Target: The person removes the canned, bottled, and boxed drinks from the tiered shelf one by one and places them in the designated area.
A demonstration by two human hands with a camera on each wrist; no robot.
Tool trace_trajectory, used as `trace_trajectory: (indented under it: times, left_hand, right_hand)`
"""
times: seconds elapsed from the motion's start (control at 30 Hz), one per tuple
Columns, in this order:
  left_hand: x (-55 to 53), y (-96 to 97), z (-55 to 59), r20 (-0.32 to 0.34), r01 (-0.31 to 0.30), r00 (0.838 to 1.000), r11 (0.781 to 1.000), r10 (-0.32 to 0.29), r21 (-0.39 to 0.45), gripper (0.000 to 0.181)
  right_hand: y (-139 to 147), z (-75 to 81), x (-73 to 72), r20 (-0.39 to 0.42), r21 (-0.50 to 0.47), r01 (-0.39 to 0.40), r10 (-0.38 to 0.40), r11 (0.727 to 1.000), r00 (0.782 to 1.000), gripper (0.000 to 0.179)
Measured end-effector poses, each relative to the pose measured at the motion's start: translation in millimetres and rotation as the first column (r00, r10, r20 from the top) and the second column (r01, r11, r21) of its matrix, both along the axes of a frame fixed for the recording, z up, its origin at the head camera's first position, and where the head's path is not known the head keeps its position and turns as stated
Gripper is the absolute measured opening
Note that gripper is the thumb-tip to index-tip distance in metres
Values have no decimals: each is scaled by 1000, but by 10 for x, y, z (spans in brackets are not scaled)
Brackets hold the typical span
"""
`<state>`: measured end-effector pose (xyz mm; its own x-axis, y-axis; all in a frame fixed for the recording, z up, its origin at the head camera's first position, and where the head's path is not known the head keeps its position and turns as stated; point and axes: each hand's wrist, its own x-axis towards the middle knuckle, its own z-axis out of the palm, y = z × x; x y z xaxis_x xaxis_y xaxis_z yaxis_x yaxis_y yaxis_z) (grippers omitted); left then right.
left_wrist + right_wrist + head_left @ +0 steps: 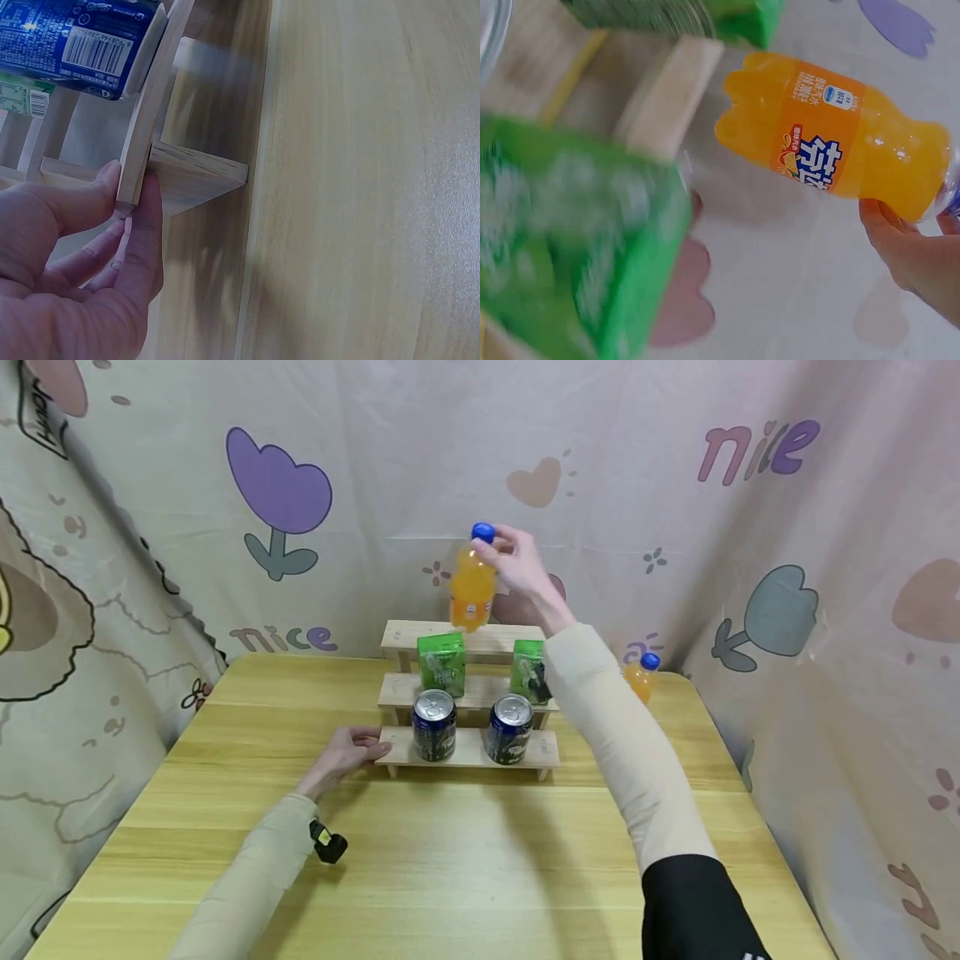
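Note:
My right hand (517, 560) grips an orange soda bottle (473, 589) with a blue cap by its neck. In the head view the bottle's base overlaps the top step of a three-step wooden rack (517, 638); in the right wrist view the orange bottle (817, 127) shows its printed label. My left hand (347, 758) pinches the left end of the rack's lowest step, thumb on top and fingers beneath, as the left wrist view shows. Two dark blue cans (434, 731) stand on that lowest step. On the middle step are two green boxes (442, 664), the right one partly behind my sleeve.
A second orange bottle (640, 680) stands at the back right of the wooden table (450, 860), partly hidden by my right forearm. A printed curtain (420, 460) hangs close behind the rack and along both sides.

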<state>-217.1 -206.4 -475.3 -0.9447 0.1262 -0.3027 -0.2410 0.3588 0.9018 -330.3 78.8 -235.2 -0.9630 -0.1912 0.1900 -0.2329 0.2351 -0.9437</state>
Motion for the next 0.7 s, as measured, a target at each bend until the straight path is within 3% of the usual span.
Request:
trace_trajectory:
  times: [0.1,0.33,0.5,0.7]
  left_hand:
    - [-4,-6,-1,-1,4,1000,1000,-4,-4,57]
    - [-12,-3,13,-1,-2,1000,1000,2,6,56]
    - [2,3,35,0,1,1000,1000,-1,8,56]
    - [9,5,36,-3,7,1000,1000,-7,13,57]
  right_hand:
    - [222,103,21,-3,-29,36,-36,999,999,42]
    - [830,192,77,63,-228,74,-61,971,996,41]
    - [1226,140,170,73,-197,134,-122,971,990,30]
    - [1556,-61,268,95,-114,198,-188,973,978,23]
